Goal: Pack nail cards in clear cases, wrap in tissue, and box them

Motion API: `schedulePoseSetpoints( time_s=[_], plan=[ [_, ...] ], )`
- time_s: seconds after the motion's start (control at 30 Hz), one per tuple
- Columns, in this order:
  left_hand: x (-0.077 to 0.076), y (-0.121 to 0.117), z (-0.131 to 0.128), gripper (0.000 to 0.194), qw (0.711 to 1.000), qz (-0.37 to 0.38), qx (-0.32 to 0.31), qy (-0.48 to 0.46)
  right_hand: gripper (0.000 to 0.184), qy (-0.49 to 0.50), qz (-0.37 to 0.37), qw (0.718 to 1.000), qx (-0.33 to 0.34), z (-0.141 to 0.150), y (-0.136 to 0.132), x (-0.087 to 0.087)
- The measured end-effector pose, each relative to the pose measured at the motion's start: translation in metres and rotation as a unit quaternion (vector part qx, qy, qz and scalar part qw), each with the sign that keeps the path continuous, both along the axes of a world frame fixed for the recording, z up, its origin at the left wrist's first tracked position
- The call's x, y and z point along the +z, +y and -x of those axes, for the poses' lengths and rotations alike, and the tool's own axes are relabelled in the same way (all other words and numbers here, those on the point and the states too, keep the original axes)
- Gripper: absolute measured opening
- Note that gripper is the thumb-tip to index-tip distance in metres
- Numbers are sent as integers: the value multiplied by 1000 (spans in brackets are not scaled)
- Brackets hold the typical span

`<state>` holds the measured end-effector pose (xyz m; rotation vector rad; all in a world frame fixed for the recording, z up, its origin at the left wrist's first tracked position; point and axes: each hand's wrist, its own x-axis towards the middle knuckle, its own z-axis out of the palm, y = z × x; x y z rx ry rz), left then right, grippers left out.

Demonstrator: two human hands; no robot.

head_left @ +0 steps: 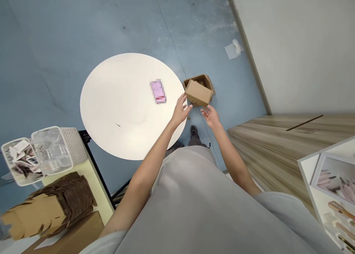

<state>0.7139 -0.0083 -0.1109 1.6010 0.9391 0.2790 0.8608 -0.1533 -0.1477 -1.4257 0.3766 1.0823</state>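
Note:
A closed brown cardboard box (199, 93) is at the table's right edge, tilted over an open carton (210, 83) on the floor. Whether the box rests on the carton or is in the air, I cannot tell. My left hand (181, 111) is beside the box's left end, thumb and fingers apart, the fingertips close to its corner. Below the box's right end, my right hand (211, 117) has its fingers spread and curved upward. Neither hand is wrapped round the box; any slight touch is hard to make out.
On the round white table (119, 87) lies a blurred pink item (158, 91). At left, a side table holds white baskets (52, 150) and stacked flat cardboard (55, 206). A wood-grain surface (266, 135) stands at right. White paper (233, 49) lies on the blue floor.

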Motion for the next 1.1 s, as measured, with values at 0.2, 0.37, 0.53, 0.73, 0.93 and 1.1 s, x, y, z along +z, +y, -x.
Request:
schedulePoseSetpoints(
  time_s=[0.2, 0.37, 0.53, 0.73, 0.93, 1.1],
  plan=[
    [33, -3, -23, 52, 998, -14, -4, -54, 30, -38, -47, 995, 85, -8, 28, 9],
    [38, -40, 45, 38, 998, 41, 43, -21, 14, 40, -33, 991, 125, 29, 18, 8],
    [39, -73, 137, 16, 980, 105, 168, 36, 8, 67, 13, 978, 198, 70, 14, 15],
    [46, -98, 224, 20, 936, 135, 324, -23, 13, 80, -14, 950, 300, 132, 35, 41],
    [54, -100, 301, 40, 895, 121, 414, -113, 17, 78, -53, 906, 412, 231, 63, 72],
    [68, -115, 398, 40, 865, 87, 467, -162, 18, 81, -77, 874, 473, 337, 73, 89]
  ],
)
